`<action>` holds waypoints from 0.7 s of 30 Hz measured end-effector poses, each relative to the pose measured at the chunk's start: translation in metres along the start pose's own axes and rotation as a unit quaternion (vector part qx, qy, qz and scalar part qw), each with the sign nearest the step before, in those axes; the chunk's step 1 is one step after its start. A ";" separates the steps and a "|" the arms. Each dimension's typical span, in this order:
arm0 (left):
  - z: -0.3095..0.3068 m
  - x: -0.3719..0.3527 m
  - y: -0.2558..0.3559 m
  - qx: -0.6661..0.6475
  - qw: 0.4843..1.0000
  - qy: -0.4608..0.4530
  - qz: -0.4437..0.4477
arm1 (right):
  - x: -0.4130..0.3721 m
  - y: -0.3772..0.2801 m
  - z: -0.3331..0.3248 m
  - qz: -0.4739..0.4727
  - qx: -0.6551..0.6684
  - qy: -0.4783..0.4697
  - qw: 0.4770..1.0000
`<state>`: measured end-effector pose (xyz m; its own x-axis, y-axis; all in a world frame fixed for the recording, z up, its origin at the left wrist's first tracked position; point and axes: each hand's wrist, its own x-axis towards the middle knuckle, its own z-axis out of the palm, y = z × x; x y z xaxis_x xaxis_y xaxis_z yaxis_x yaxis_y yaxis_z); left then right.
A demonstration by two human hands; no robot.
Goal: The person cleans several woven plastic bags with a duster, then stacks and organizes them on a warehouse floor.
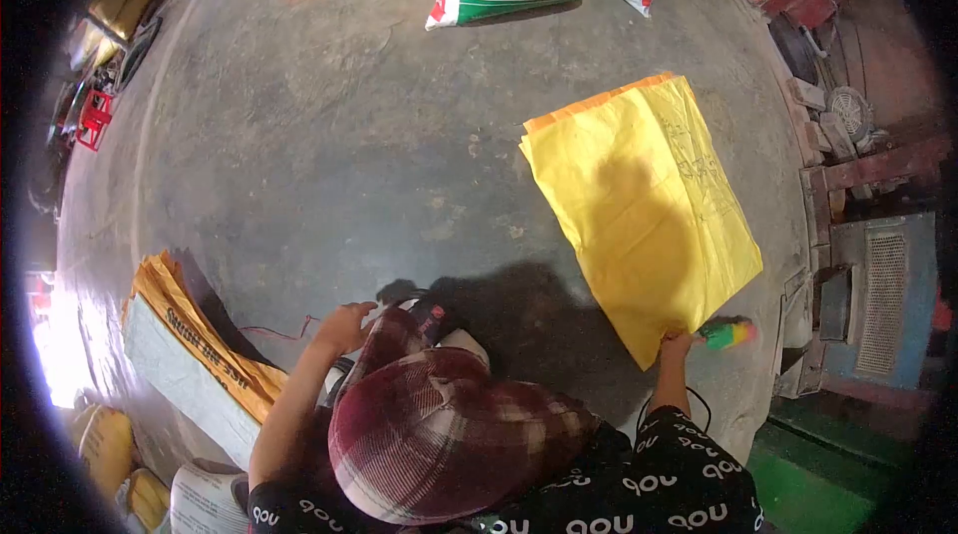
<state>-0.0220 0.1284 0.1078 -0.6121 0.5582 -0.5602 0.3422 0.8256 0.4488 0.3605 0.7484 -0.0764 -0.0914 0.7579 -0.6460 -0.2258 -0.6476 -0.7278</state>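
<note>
Concrete floor: sacks stretch toward 11 o'clock from the right hand, which pinches their near corner; left hand lies spread open, well apart at 9 o'clock.

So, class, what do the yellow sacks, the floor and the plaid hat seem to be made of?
Yellow sacks: probably woven plastic, with a slight sheen; they lie flat with sharp creases and faint print.
Floor: looks like bare concrete, matt grey, stained and pitted.
Hat: seems to be cloth, with a soft plaid weave.
</note>
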 end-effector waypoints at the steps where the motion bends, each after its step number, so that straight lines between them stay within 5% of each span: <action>1: -0.003 -0.001 0.001 0.029 0.999 0.018 0.015 | 0.002 0.002 0.015 -0.015 -0.038 0.101 0.994; 5: -0.025 -0.011 0.012 0.040 0.997 0.050 -0.038 | 0.002 -0.020 0.054 -0.045 0.017 0.158 0.986; 7: -0.028 -0.015 0.013 0.070 0.994 0.040 -0.079 | 0.046 -0.031 0.031 -0.028 -0.279 0.342 0.897; 8: -0.024 -0.015 0.011 0.067 0.994 0.040 -0.080 | 0.039 -0.037 0.037 -0.030 -0.282 0.342 0.896; 9: -0.018 -0.015 0.006 0.082 0.993 0.048 -0.067 | 0.024 -0.046 0.048 -0.125 -0.530 0.313 0.778; 10: -0.015 -0.014 0.002 0.097 0.992 0.057 -0.054 | 0.016 -0.046 0.061 -0.210 -0.733 0.258 0.593; 11: -0.012 -0.013 0.002 0.095 0.992 0.057 -0.056 | 0.016 -0.033 0.074 -0.212 -0.734 0.256 0.592; 13: -0.008 -0.012 0.005 0.098 0.993 0.026 -0.056 | 0.016 0.007 0.103 -0.427 -0.401 0.239 0.775; 15: -0.014 -0.011 0.015 0.097 0.993 0.006 -0.065 | -0.074 0.049 0.188 -0.551 -0.504 0.160 0.645; 16: -0.017 -0.011 0.017 0.095 0.993 -0.013 -0.073 | -0.124 0.065 0.235 -0.387 -0.479 0.063 0.785; 17: -0.018 -0.010 0.015 0.097 0.993 -0.012 -0.074 | -0.135 0.092 0.258 -0.406 -0.565 0.010 0.718; 18: -0.017 -0.008 0.012 0.094 0.993 -0.005 -0.065 | -0.160 0.111 0.291 -0.360 -0.550 -0.053 0.752; 20: -0.021 -0.008 0.008 0.097 0.994 0.003 -0.056 | -0.170 0.146 0.330 -0.514 -0.536 -0.114 0.660; 21: -0.026 -0.009 0.007 0.094 0.994 0.023 -0.053 | -0.168 0.150 0.349 -0.513 -0.532 -0.113 0.664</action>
<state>-0.0323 0.1266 0.1337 -0.6825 0.4656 -0.5634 0.3979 0.8833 0.2480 0.0034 0.5516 0.0037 -0.5891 0.7581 0.2797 0.5207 0.6208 -0.5861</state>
